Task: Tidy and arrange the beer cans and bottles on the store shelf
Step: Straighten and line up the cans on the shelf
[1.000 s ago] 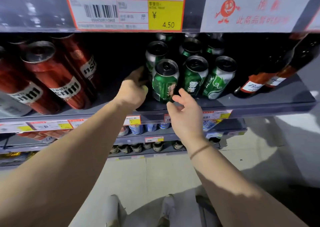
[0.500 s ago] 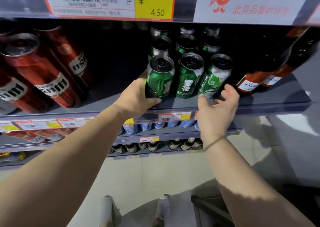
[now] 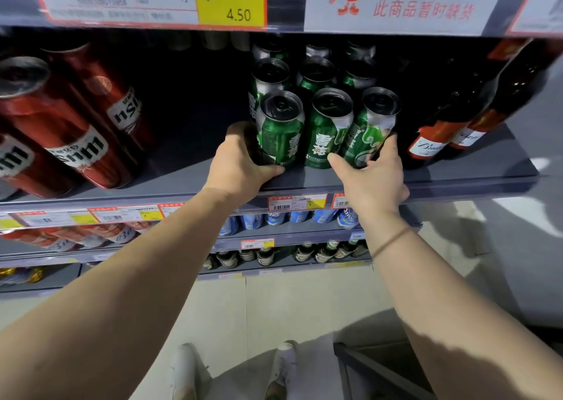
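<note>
Nearest, both hands work the front row of green cans on the grey shelf (image 3: 457,183): the left hand (image 3: 240,168) wraps its grip low round the leftmost front can (image 3: 281,128), thumb across the base, while the right hand (image 3: 370,177) curls round the bottom of the tilted right front can (image 3: 370,131), with the middle can (image 3: 327,131) standing between them. Full cans like these are likely weighty, rigid and smooth (a low hold near the base should steady them), and further green cans sit behind, red cans (image 3: 70,134) well to the left, dark bottles (image 3: 438,131) just right.
</note>
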